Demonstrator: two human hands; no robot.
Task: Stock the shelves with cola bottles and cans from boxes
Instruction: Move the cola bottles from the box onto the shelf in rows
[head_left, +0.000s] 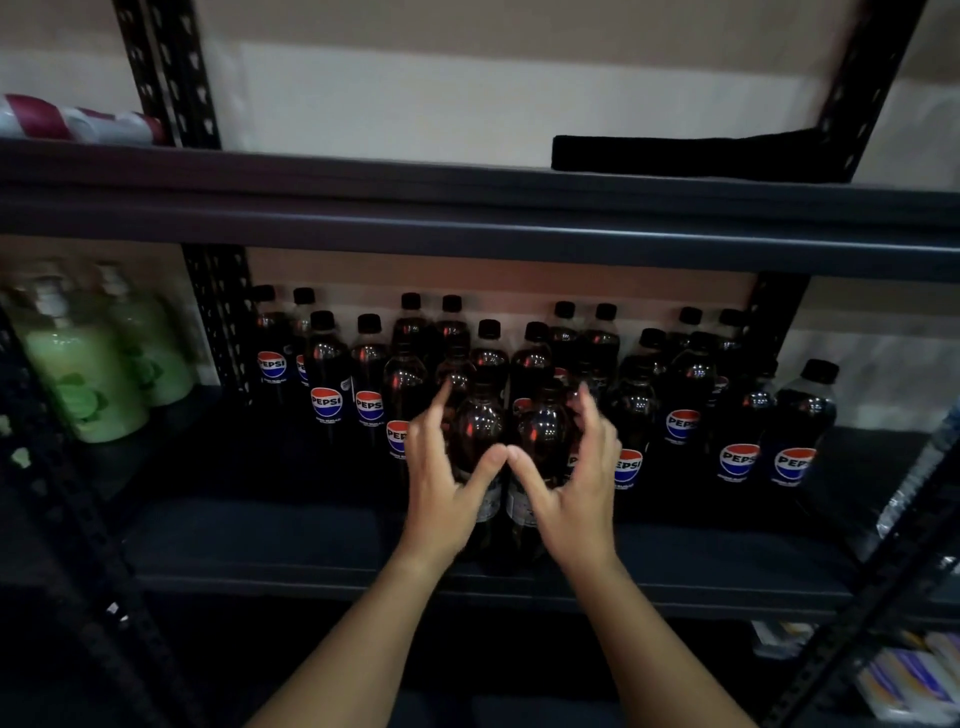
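Hands (441, 483) (576, 483), fingers spread loose, flanking two glossy dark plastic cola bottles (480, 431) on matte shelf (260, 540)

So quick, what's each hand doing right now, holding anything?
Left hand: open, fingers spread beside the front left cola bottle, no grip on it.
Right hand: open, fingers beside the front right cola bottle.

Dark plastic cola bottles with black caps (683, 410) in rows on dark metal shelf (260, 540), deepest at back. Two front bottles (511, 431) at centre, left hand (447, 478) and right hand (576, 483) flanking them. Pale green bottles (83, 374) in left bay. Flat black pad (675, 153) on upper shelf (363, 208), right.
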